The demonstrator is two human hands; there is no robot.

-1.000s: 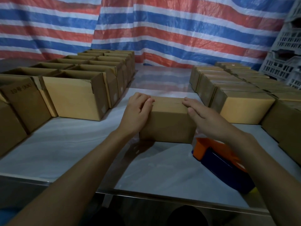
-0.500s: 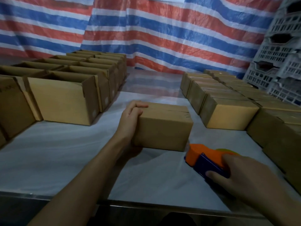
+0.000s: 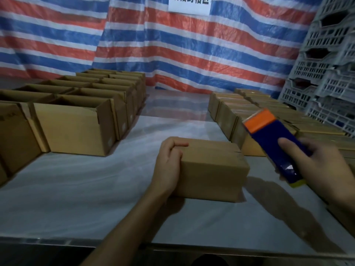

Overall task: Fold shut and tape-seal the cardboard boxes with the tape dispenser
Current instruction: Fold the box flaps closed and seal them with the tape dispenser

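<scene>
A small cardboard box (image 3: 211, 169) with its flaps folded shut sits on the grey table (image 3: 76, 198) in front of me. My left hand (image 3: 169, 162) grips the box's left end, fingers curled over the top edge. To the right, my right hand (image 3: 318, 166) holds the blue and orange tape dispenser (image 3: 272, 139) lifted off the table, its orange end pointing up and away, to the right of the box and higher than its top.
Rows of open cardboard boxes (image 3: 76, 121) stand at the left. Closed boxes (image 3: 249, 108) line the right side. Grey plastic crates (image 3: 330, 73) are stacked at the far right. A striped tarp (image 3: 172, 45) hangs behind. The table's metal edge (image 3: 172, 246) runs nearest me.
My right hand left the box top, took hold of the tape dispenser on the table and lifted it up beside the box. My left hand stayed on the box's left end.
</scene>
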